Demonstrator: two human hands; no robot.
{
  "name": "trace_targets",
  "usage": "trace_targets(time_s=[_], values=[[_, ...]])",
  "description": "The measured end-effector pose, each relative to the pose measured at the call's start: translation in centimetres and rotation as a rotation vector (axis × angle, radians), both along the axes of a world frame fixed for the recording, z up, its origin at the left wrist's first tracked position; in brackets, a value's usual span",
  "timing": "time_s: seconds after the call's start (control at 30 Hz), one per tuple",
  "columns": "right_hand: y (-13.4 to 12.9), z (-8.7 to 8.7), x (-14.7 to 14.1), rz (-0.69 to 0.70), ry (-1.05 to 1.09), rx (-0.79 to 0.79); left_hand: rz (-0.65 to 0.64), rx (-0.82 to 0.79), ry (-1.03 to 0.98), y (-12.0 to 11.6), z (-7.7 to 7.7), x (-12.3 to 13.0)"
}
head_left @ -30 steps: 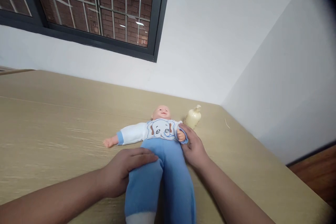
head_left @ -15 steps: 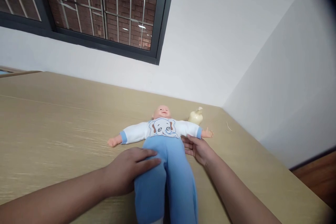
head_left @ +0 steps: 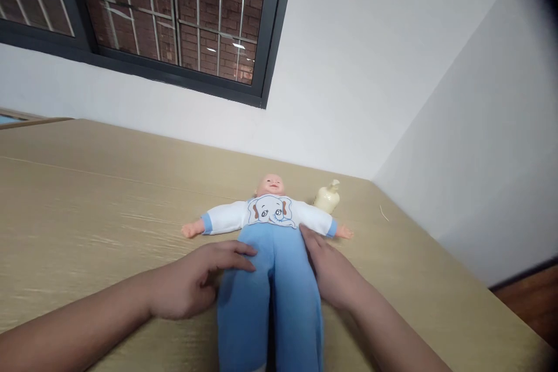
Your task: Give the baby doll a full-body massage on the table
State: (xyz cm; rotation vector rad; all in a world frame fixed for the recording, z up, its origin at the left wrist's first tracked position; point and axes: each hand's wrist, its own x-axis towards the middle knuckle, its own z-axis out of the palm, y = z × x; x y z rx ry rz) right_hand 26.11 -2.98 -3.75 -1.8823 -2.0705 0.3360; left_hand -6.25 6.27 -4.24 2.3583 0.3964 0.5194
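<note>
A baby doll [head_left: 271,209] lies face up on the table with its arms spread, its head toward the wall. It wears a white top with an elephant face and blue cuffs, and blue trousers [head_left: 272,296]. My left hand [head_left: 200,279] rests its fingertips on the trousers at the hip on the picture's left, fingers stretched out and not gripping. My right hand [head_left: 329,264] lies along the opposite hip, under the doll's outstretched arm. Its fingers reach up along the waist and are partly hidden; it does not visibly grasp the cloth.
A cream pump bottle [head_left: 328,196] stands behind the doll's arm on the right. A thin pale strand [head_left: 383,213] lies farther right on the wooden table [head_left: 108,186]. White walls [head_left: 349,70] and a barred window [head_left: 174,17] rise behind.
My left hand has drawn back slightly to the left, its fingers lighter on the trousers. My right hand has moved in closer against the doll's side. The doll's arm on the right sits slightly lower.
</note>
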Motion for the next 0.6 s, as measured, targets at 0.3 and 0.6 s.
trace_targets(time_s=[0.3, 0.6], values=[[-1.5, 0.2, -2.6, 0.157, -0.164, -0.044, 0.393, -0.226, -0.045, 1.3, -1.0, 2.5], [-0.8, -1.3, -3.2, 0.207, -0.149, 0.111, 0.437, -0.286, -0.037, 1.1, -1.3, 2.6]])
